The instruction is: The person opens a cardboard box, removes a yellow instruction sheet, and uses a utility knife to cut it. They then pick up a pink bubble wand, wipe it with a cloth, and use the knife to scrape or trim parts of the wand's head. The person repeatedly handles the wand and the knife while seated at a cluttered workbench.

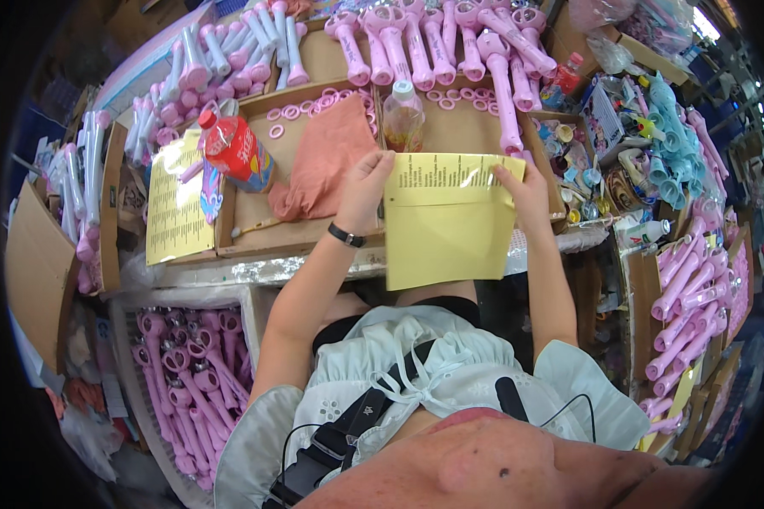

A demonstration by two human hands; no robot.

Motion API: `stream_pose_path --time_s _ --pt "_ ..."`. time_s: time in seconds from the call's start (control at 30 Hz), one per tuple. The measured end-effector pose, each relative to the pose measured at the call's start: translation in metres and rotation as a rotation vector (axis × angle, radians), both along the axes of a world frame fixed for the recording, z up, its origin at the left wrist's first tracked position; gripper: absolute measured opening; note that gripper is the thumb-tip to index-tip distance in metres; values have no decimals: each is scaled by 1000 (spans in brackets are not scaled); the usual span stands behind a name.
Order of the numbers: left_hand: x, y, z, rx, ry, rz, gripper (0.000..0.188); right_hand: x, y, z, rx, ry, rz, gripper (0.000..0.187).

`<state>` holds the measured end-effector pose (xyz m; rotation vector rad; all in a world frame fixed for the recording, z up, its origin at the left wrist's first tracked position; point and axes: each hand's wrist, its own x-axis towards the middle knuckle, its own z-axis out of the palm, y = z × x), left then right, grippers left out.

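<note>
Workbench [297, 271] was crammed, tbh: crate [187, 298] of pink wands lower left, cardboard tray [289, 243] mid, more wands [692, 305] heaped right. Bare cardboard showed between red bottle [239, 153] and peach cloth [327, 157]. Yellow sheet [450, 233] hung across the front edge, left hand [368, 180] pinching its top-left corner, right hand [525, 188] clamped top-right.

The yellow rectangular paper sheet [450, 242] is smooth, with glossy glints near its top edge. The crumpled salmon-coloured cloth [331, 153] looks matt. The shallow brown tray [255, 246] resembles matt cardboard. The pink wand-shaped plastic pieces [415, 49] and the red-capped plastic bottle [236, 153] shine.
</note>
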<state>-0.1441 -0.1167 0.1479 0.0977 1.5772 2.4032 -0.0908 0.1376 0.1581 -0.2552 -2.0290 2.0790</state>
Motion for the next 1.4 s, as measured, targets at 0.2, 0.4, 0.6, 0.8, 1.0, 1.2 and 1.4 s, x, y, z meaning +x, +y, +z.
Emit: stream_pose_path --time_s 0.2,0.4,0.6,0.8,1.0,1.2,1.4 --pt "-24 4 -40 -190 17 10 22 -63 23 -25 419 -105 16 40" --pt "-32 -2 -54 -376 -15 72 23 -129 -57 -22 738 414 92 82" --pt "-38 -12 -56 -440 -22 -24 24 -144 -90 -14 553 103 123 76" --pt "-75 15 -63 -824 423 156 26 -121 -29 52 286 522 5 73" --pt "-121 49 -59 -1081 351 76 25 -98 -9 26 415 262 -70 85" --pt "-101 67 -64 -1377 791 332 35 -84 -2 -48 439 220 -200 82" --pt "-36 72 -64 -1633 744 -631 70 -92 -2 -57 487 220 -196 76"
